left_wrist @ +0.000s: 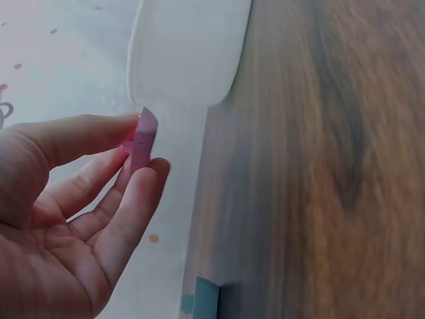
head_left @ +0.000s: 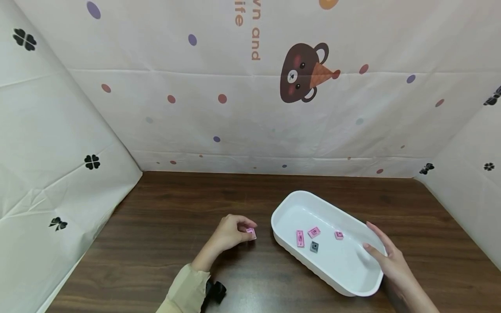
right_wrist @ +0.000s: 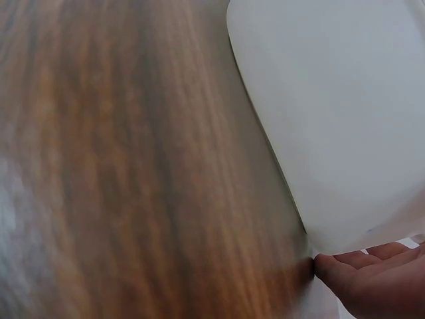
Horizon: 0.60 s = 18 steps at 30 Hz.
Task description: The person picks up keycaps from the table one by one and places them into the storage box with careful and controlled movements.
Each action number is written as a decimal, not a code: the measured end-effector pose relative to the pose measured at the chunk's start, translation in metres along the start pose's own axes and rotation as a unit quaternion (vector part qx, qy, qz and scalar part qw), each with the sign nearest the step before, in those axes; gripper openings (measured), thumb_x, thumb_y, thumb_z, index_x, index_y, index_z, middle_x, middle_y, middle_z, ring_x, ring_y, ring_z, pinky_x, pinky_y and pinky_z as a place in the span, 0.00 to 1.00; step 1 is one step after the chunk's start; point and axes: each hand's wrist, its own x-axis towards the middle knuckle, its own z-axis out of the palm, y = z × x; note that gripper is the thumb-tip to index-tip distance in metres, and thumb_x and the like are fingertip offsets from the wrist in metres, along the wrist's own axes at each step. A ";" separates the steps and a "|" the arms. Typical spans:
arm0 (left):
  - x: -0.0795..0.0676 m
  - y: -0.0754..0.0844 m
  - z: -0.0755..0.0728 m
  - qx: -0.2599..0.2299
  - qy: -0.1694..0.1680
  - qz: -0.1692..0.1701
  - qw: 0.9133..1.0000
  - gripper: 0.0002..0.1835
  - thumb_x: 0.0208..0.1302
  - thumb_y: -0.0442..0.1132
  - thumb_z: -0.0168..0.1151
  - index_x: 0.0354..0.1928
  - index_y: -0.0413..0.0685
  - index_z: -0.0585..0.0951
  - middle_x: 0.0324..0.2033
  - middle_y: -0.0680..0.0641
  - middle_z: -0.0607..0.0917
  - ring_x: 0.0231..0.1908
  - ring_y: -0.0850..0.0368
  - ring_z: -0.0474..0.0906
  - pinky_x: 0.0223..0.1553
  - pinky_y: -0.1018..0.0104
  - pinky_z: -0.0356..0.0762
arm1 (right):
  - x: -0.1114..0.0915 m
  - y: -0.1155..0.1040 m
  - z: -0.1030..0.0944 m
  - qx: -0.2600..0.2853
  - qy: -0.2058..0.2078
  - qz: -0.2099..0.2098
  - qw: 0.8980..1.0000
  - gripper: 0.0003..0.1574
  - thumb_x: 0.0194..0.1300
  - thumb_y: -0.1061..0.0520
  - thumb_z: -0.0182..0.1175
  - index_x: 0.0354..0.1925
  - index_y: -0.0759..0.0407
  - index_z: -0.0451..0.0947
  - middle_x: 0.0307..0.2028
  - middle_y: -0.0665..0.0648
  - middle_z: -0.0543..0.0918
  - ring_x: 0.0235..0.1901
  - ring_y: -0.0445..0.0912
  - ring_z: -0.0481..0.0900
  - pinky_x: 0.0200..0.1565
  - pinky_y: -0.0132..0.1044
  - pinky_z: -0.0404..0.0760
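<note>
My left hand point(head_left: 233, 233) pinches a small pink block point(head_left: 252, 233) between thumb and fingertips, to the left of a white tray point(head_left: 332, 284). In the left wrist view the pink block point(left_wrist: 144, 139) stands on edge in the fingers, its side face toward the camera. Inside the tray lie a pink oblong block point(head_left: 300, 238), a tilted pink block point(head_left: 314, 232), a smaller pink block point(head_left: 339, 235) and a grey block point(head_left: 314, 247), all with dark markings. My right hand point(head_left: 391, 258) grips the tray's right rim, thumb inside and fingers outside.
Everything stands on a dark wood table point(head_left: 156, 261). White printed sheets point(head_left: 242, 121) rise at the back and both sides. A black device point(head_left: 216, 291) sits by the left sleeve. A teal object point(left_wrist: 204, 299), kind unclear, shows low in the left wrist view.
</note>
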 end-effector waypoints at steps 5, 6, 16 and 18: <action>0.002 0.005 0.004 -0.026 0.017 0.005 0.999 0.13 0.49 0.33 0.68 0.38 0.38 0.83 0.28 0.50 0.84 0.28 0.63 0.78 0.28 0.71 0.75 | 0.001 0.001 -0.001 0.010 0.001 -0.001 1.000 0.42 0.68 0.45 0.48 0.71 0.49 0.40 0.68 0.70 0.42 0.64 0.68 0.41 0.58 0.66 0.45; 0.003 0.006 0.005 -0.029 0.020 0.008 0.999 0.13 0.49 0.34 0.68 0.38 0.38 0.83 0.29 0.50 0.84 0.28 0.63 0.78 0.28 0.71 0.75 | 0.000 0.002 -0.001 0.010 0.000 -0.001 1.000 0.42 0.68 0.44 0.47 0.71 0.49 0.40 0.68 0.70 0.41 0.64 0.68 0.41 0.58 0.66 0.45; 0.008 0.020 0.013 -0.049 0.050 0.037 0.997 0.13 0.48 0.37 0.70 0.38 0.41 0.83 0.32 0.49 0.85 0.32 0.61 0.80 0.33 0.71 0.76 | 0.001 0.000 0.000 0.007 -0.001 0.004 1.000 0.42 0.67 0.44 0.47 0.71 0.50 0.39 0.68 0.70 0.42 0.64 0.68 0.42 0.58 0.66 0.47; 0.009 0.024 0.014 -0.057 0.057 0.043 0.996 0.13 0.48 0.37 0.70 0.38 0.42 0.83 0.32 0.49 0.85 0.32 0.60 0.80 0.33 0.71 0.76 | 0.001 0.000 0.000 0.005 -0.001 0.008 1.000 0.43 0.67 0.43 0.48 0.71 0.50 0.39 0.68 0.70 0.41 0.64 0.68 0.41 0.57 0.66 0.47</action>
